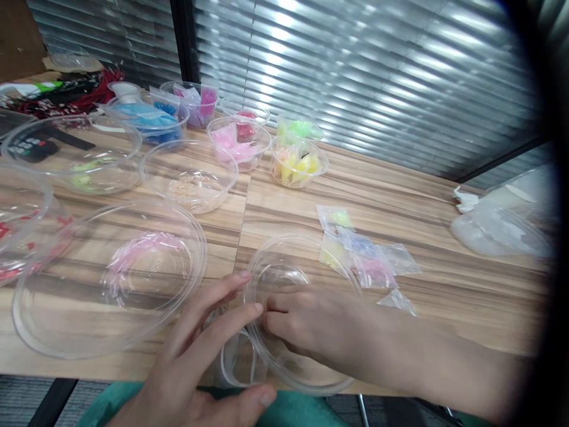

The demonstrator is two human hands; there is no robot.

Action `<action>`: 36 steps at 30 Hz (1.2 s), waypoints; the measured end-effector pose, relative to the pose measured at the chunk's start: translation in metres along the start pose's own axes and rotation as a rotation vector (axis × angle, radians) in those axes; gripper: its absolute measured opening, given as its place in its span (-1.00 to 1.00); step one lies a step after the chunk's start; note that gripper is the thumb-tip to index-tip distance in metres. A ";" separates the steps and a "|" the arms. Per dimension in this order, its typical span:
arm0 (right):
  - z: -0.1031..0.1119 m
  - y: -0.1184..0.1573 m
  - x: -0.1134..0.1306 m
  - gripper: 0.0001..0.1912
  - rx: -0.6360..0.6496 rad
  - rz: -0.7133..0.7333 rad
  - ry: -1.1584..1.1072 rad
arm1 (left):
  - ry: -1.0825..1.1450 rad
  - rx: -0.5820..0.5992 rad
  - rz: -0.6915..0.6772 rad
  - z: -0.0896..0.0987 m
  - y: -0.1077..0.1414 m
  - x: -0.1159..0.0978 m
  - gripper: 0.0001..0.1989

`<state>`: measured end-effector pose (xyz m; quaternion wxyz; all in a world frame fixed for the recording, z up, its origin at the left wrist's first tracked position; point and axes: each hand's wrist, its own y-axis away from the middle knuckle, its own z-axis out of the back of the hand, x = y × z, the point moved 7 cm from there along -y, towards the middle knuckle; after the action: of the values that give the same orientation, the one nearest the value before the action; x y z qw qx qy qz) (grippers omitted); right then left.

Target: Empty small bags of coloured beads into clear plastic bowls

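My left hand (pixel 200 362) is spread with its fingers apart at the left rim of a round clear bowl (pixel 306 385) near the table's front edge. Inside that bowl, my right hand (pixel 302 320) reaches down from the right with its fingers curled. Its fingertips are hidden, so what they hold, if anything, cannot be made out. A smaller clear cup (pixel 237 362) stands between my left hand and the bowl. Small clear bags with pink (pixel 373 270), yellow and blue contents lie behind and right of the bowl.
A large clear bowl with pink pieces (pixel 149 246) stands left, beside one with red pieces (pixel 31 244). Farther back are bowls with blue bags (pixel 146 118), pink bags (pixel 233 145) and yellow bags (pixel 297 166). Clear plastic (pixel 498 228) lies at the right.
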<state>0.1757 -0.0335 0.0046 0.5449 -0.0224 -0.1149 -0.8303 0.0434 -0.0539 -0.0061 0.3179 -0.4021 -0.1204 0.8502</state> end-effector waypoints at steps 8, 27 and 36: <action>0.026 0.009 -0.023 -0.85 -0.170 -0.207 -0.460 | 0.125 -0.055 0.108 0.000 0.014 0.011 -0.34; 0.069 -0.006 0.020 -0.69 -0.493 -0.074 -0.420 | 0.179 -0.046 0.037 0.003 0.002 -0.001 -0.40; 0.059 -0.012 0.023 -0.67 -0.566 -0.017 -0.514 | 0.152 -0.042 -0.008 0.003 -0.005 -0.006 -0.46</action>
<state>0.1505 -0.0374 0.0634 0.4634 -0.3787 -0.0141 -0.8010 0.0462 -0.0539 0.0013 0.3211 -0.4715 -0.1151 0.8132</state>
